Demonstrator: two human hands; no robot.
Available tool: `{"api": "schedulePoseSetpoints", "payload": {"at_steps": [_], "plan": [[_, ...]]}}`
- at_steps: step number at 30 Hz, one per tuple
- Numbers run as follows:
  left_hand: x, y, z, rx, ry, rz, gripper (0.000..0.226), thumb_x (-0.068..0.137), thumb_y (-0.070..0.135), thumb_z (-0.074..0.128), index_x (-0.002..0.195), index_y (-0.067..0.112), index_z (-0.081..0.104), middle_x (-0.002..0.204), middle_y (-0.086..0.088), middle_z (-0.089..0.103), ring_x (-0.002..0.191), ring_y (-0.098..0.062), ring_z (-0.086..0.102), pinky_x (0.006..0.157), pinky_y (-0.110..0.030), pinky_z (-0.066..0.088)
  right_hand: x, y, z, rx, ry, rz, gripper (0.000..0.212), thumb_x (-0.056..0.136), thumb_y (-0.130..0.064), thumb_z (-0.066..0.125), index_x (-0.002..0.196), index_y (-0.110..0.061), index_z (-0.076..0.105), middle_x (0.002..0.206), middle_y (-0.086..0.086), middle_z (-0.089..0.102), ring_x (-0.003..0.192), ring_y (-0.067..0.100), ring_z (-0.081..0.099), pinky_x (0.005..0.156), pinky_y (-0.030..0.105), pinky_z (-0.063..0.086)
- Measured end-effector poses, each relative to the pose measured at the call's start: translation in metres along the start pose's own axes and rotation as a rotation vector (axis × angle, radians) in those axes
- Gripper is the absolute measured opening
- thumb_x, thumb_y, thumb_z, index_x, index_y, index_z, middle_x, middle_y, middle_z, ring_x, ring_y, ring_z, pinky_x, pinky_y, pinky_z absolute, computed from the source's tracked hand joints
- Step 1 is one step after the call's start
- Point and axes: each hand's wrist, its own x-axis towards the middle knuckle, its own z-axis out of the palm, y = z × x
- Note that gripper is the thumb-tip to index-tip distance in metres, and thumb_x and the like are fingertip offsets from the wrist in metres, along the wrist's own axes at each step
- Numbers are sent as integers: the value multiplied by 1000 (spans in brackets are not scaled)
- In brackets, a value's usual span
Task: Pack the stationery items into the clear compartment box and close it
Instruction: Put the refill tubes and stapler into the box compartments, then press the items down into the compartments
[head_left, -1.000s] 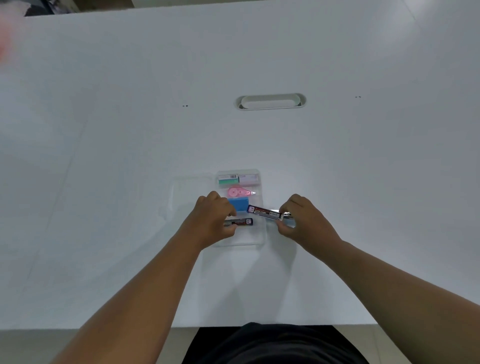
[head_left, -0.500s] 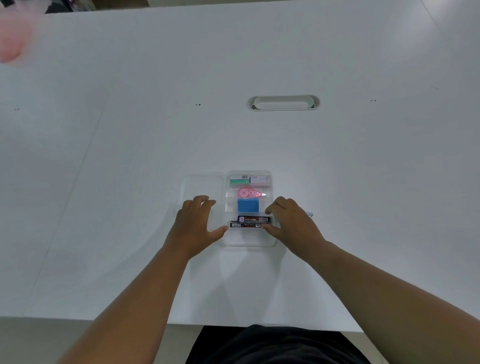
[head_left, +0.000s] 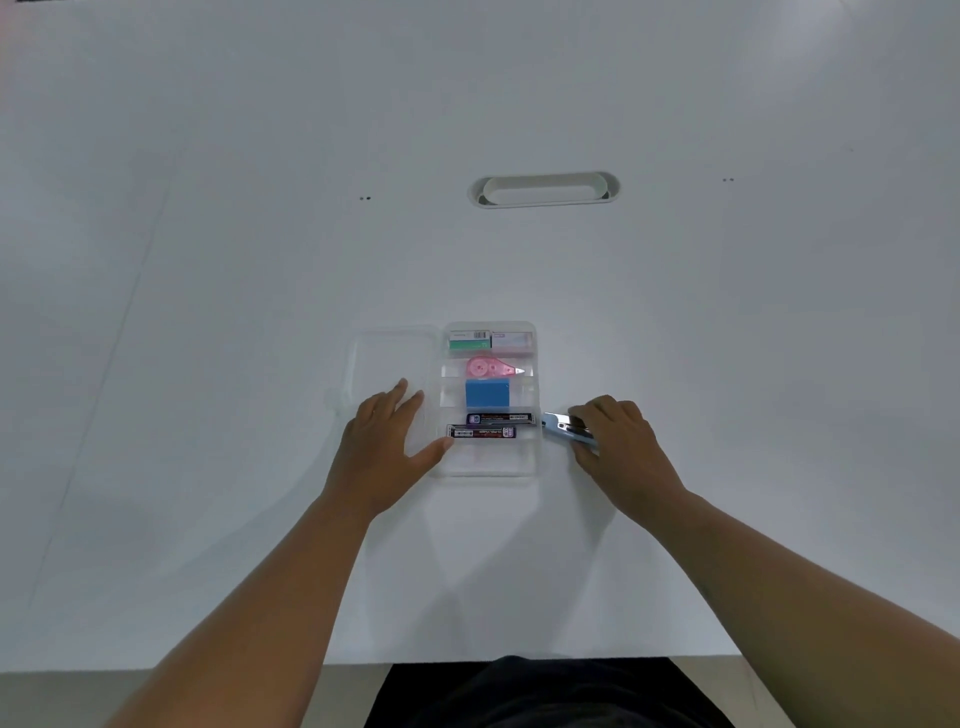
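Observation:
The clear compartment box (head_left: 488, 467) lies open on the white table, its lid (head_left: 389, 358) flat to the left. From far to near it holds staple packs (head_left: 488, 340), a pink correction tape (head_left: 491, 369), a blue eraser (head_left: 487, 393) and two dark lead cases (head_left: 491, 426). The nearest compartment shows nothing inside. My left hand (head_left: 389, 447) rests flat on the lid, thumb touching the box's left wall. My right hand (head_left: 618, 441) grips a small blue-and-silver stapler (head_left: 563, 427) on the table just right of the box.
An oval cable slot (head_left: 544, 189) sits in the white table (head_left: 208, 260) beyond the box. The table's near edge (head_left: 519, 662) runs just in front of my body.
The second lead case now lies in the box beside the first. My right hand has moved right off the box and closed on the stapler. My left hand has flattened on the lid.

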Motion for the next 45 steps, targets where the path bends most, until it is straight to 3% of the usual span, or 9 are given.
{"api": "schedulePoseSetpoints", "payload": {"at_steps": [9,14,18,22,30,34,41,45], "plan": [[30,21,5,-11,40,10,75,83,69,43,145,27,32,159,5,21,144,-20,18,115,-46,24,7,4,-16,86,126,94,24,90,-13,58,114,-9,59,108,9,57,93,28,49,81,42,47],[35,22,5,-4,62,44,59,93,57,36,143,27,35,158,3,25,143,-23,23,113,-47,27,15,-19,-23,97,140,-130,25,87,-16,64,112,-11,61,105,7,60,91,25,50,80,38,46],[33,16,8,23,54,72,52,97,45,36,146,26,29,159,2,22,143,-23,22,112,-46,27,23,-40,-13,45,60,-261,31,91,-23,61,121,-16,57,115,4,60,99,24,51,85,35,47],[34,16,11,40,35,65,54,97,44,35,147,28,24,160,3,17,145,-22,17,114,-47,25,27,-42,-1,-23,-45,-312,36,94,-27,57,129,-18,54,127,2,56,114,23,47,96,36,45],[29,17,18,21,60,61,53,99,43,32,148,29,19,161,4,12,147,-21,11,117,-43,17,27,-38,10,-155,-13,-381,36,87,-21,68,121,-12,62,120,7,64,110,28,58,91,39,51],[27,20,25,76,88,65,53,100,39,30,149,26,17,161,1,12,148,-21,11,117,-40,16,20,-35,22,-197,39,-386,42,85,-19,72,123,-4,62,125,13,65,120,31,59,101,40,49],[27,19,30,131,124,65,52,100,36,30,149,25,17,161,0,14,148,-22,12,117,-38,14,6,-29,36,-363,-30,-387,68,97,-44,44,149,-5,23,157,13,25,146,27,21,118,45,18],[29,20,28,167,113,91,53,100,37,25,150,24,15,161,-1,13,148,-22,10,117,-36,10,7,-27,35,-383,-56,-386,64,98,-50,27,148,-11,26,157,10,28,146,26,23,119,50,18]]}}
